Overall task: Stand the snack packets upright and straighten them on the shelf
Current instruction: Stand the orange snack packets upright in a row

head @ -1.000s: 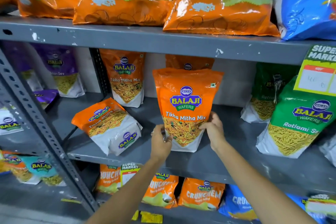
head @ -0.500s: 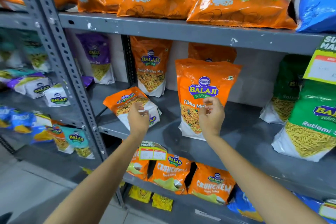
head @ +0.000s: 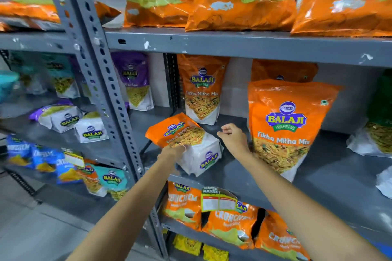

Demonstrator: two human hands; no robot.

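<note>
An orange-and-white Tikha Mitha Mix packet point(head: 186, 142) lies on its back near the front left of the grey middle shelf point(head: 331, 178). My left hand point(head: 172, 152) rests on its lower left side, fingers on the packet. My right hand point(head: 233, 139) hovers just right of it, fingers loosely curled and holding nothing. A larger packet of the same snack point(head: 286, 125) stands upright to the right. Another upright one point(head: 202, 89) stands at the back, and a further orange packet point(head: 284, 70) shows behind the large one.
A grey perforated upright post point(head: 95, 74) stands left of the lying packet. Purple and white packets point(head: 63, 115) lie on the neighbouring shelf. Green packets point(head: 379, 125) stand at the right. Orange chip bags point(head: 239, 0) fill the shelf above, and Crunchem bags point(head: 231, 222) the one below.
Both hands have left the large upright packet and moved left. My left hand now touches the lying packet, and my right hand has come close beside it. The view has shifted left.
</note>
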